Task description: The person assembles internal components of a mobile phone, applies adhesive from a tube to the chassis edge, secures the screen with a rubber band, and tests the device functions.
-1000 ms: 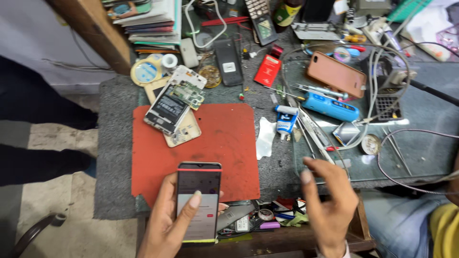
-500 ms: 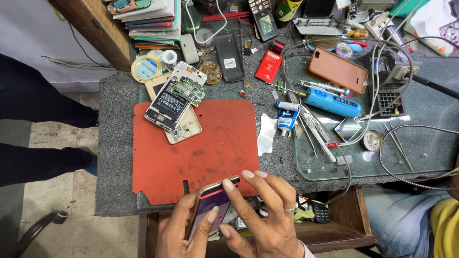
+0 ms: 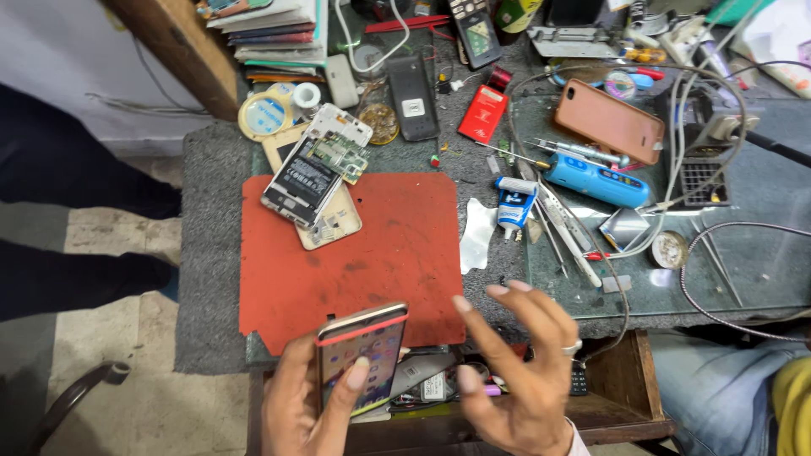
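1. Our left hand (image 3: 308,405) grips the phone (image 3: 361,355) low in front of us, fingers wrapped behind it, thumb on its lit screen.
2. Our right hand (image 3: 519,376) hovers just beside it, fingers spread wide, holding nothing.
3. The phone sits over the near edge of the red mat (image 3: 372,253), above the open drawer (image 3: 625,397).
4. Best, we judge, to keep that left grip firm and the phone over the mat, clear of the opened phone (image 3: 312,173) farther back.
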